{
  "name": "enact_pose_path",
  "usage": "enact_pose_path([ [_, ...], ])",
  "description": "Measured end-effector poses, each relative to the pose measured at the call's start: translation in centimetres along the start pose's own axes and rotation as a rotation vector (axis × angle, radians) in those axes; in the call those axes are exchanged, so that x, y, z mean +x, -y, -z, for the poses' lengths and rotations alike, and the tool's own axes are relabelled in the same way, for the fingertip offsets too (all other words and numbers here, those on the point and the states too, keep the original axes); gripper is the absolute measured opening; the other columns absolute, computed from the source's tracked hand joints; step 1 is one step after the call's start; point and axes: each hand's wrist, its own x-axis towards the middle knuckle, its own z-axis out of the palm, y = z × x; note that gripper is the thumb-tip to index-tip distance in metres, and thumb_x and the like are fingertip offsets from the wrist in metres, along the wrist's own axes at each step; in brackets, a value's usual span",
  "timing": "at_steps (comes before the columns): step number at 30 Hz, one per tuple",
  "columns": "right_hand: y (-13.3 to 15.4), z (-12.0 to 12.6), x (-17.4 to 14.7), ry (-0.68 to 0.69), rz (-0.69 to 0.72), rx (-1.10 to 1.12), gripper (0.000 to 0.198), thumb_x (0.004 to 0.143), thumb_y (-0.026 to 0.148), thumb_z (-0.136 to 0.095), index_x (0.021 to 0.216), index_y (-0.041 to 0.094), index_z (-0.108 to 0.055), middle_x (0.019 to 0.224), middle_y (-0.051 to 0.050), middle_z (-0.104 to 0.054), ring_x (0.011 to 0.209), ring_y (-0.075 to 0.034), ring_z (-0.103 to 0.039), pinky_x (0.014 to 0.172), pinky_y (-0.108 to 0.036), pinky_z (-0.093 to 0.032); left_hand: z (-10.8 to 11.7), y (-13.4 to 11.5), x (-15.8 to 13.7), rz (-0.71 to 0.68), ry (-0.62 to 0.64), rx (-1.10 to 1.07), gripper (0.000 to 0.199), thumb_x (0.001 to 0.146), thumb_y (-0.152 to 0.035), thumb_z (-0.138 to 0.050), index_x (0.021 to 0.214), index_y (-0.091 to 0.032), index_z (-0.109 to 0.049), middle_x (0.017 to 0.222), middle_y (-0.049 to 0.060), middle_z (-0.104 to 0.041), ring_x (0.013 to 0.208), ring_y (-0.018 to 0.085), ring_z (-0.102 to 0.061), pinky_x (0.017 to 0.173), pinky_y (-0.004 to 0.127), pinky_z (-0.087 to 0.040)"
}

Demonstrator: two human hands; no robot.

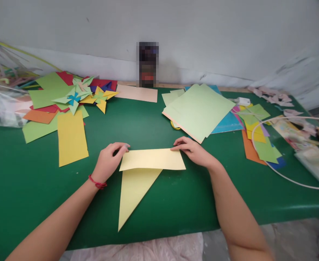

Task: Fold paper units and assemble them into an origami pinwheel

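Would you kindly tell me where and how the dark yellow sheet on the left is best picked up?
Probably pinch the dark yellow sheet by its near right corner, coming from the person's side: it is thin, and that corner lies uncovered on the green table, while its far end overlaps green paper.

The left hand (109, 159) is curling, thumb (121, 150) near forefinger (118, 144); the right hand (193, 151) is pointing its fingers inward, both bare forearms (227, 190) leaning toward each other.
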Motion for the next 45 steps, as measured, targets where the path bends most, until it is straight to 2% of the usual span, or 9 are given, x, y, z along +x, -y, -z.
enact_pose_path([
  [5,0.0,-0.4,-0.1,-0.017,-0.020,-0.018,0.055,0.075,-0.003,-0.031,0.096,0.032,-0.068,0.110,-0.002,-0.053,0.106,-0.018,-0.051,0.093,-0.041,-0.043,-0.4,-0.2,-0.4,-0.251,0.053,0.386,0.025,0.086,-0.030,-0.046,0.101,-0.021,-0.064,0.094,0.007,-0.063,0.088,0.022,-0.055,0.077,0.039,-0.044],
  [10,0.7,-0.8,0.2,-0.086,-0.038,-0.074,0.051,0.073,-0.005,-0.032,0.086,0.028,-0.069,0.103,-0.003,-0.055,0.099,-0.018,-0.052,0.088,-0.039,-0.045,-2.3,-0.5,-1.4,-0.447,0.206,0.406,0.040,0.092,-0.016,-0.025,0.124,-0.019,-0.048,0.135,0.009,-0.045,0.121,0.021,-0.043,0.098,0.040,-0.037],
  [14,1.8,-1.4,0.5,-0.145,-0.022,-0.145,0.039,0.077,-0.002,-0.035,0.078,0.022,-0.066,0.096,-0.005,-0.057,0.092,-0.019,-0.053,0.081,-0.037,-0.046,-3.9,-1.4,-2.3,-0.514,0.344,0.533,0.057,0.092,-0.041,-0.029,0.142,-0.016,-0.017,0.147,0.010,-0.025,0.134,0.023,-0.025,0.110,0.046,-0.018],
  [19,3.3,-3.7,1.6,-0.325,-0.007,-0.333,0.029,0.084,0.006,-0.039,0.086,0.018,-0.065,0.105,-0.009,-0.059,0.097,-0.022,-0.054,0.084,-0.040,-0.045,-4.4,-1.8,-2.7,-0.519,0.349,0.664,0.067,0.090,-0.053,-0.026,0.143,-0.015,-0.015,0.149,0.010,-0.016,0.137,0.024,-0.015,0.111,0.046,-0.011],
  [24,5.6,-6.4,3.0,-0.318,0.044,-0.474,0.040,0.092,0.029,-0.037,0.127,0.013,-0.046,0.140,-0.012,-0.038,0.130,-0.024,-0.031,0.106,-0.045,-0.028,-4.5,-1.5,-2.8,-0.596,0.359,0.675,0.058,0.093,-0.042,-0.025,0.142,-0.013,-0.017,0.148,0.009,-0.021,0.137,0.023,-0.014,0.112,0.045,-0.009],
  [28,7.1,-8.3,3.5,-0.182,0.027,-0.463,0.053,0.092,0.042,-0.033,0.138,0.015,-0.032,0.148,-0.009,-0.022,0.138,-0.024,-0.013,0.110,-0.047,-0.019,-4.7,-1.9,-2.9,-0.632,0.371,0.665,0.050,0.093,-0.033,-0.026,0.137,-0.011,-0.031,0.146,0.011,-0.027,0.137,0.022,-0.013,0.112,0.044,-0.010],
  [33,7.5,-9.7,3.5,-0.086,0.022,-0.368,0.058,0.091,0.049,-0.026,0.141,0.019,-0.026,0.150,-0.005,-0.017,0.138,-0.021,-0.009,0.111,-0.043,-0.017,-4.7,-2.3,-2.9,-0.625,0.375,0.655,0.046,0.093,-0.031,-0.026,0.133,-0.014,-0.038,0.144,0.010,-0.032,0.137,0.020,-0.016,0.112,0.042,-0.012],
  [39,7.5,-10.2,4.0,-0.187,-0.072,-0.329,0.054,0.092,0.045,-0.026,0.140,0.019,-0.028,0.149,-0.007,-0.020,0.138,-0.021,-0.014,0.111,-0.043,-0.019,-5.0,-2.7,-2.9,-0.617,0.327,0.668,0.042,0.092,-0.030,-0.029,0.127,-0.014,-0.045,0.138,0.011,-0.042,0.132,0.022,-0.028,0.110,0.045,-0.017],
  [45,5.9,-9.1,5.4,-0.531,-0.202,-0.393,0.043,0.094,0.025,-0.023,0.131,0.015,-0.043,0.149,-0.009,-0.021,0.138,-0.022,-0.013,0.108,-0.043,-0.026,-6.4,-4.1,-2.2,-0.580,0.192,0.689,0.043,0.092,-0.026,-0.026,0.126,-0.008,-0.045,0.120,0.014,-0.055,0.114,0.027,-0.047,0.098,0.043,-0.034],
])
